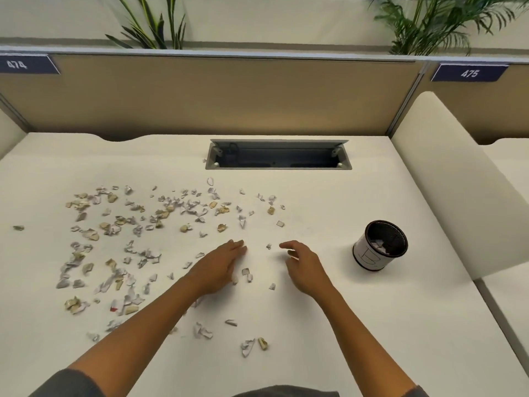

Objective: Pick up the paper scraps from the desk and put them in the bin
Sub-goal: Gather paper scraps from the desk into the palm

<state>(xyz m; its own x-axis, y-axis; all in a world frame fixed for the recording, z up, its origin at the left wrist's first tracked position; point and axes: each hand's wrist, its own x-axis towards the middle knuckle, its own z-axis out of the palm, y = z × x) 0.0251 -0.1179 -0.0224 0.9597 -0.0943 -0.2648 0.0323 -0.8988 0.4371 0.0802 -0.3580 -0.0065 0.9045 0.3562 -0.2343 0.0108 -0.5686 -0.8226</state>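
Observation:
Several white and tan paper scraps (137, 233) lie scattered over the left and middle of the white desk (357, 325). My left hand (220, 267) lies flat on the desk with straight fingers, touching scraps near its thumb. My right hand (303, 267) hovers beside it with loosely curved fingers; a tan bit seems tucked under them, unclear. One small scrap (269, 246) sits between the two hands. The bin (379, 245), a small black mesh cup with a white label, stands upright to the right of my right hand and holds some scraps.
An open grey cable tray (277, 154) is sunk into the desk at the back middle. A tan partition (200, 96) closes the far edge, with plants behind it. A white side divider (458, 181) borders the desk on the right.

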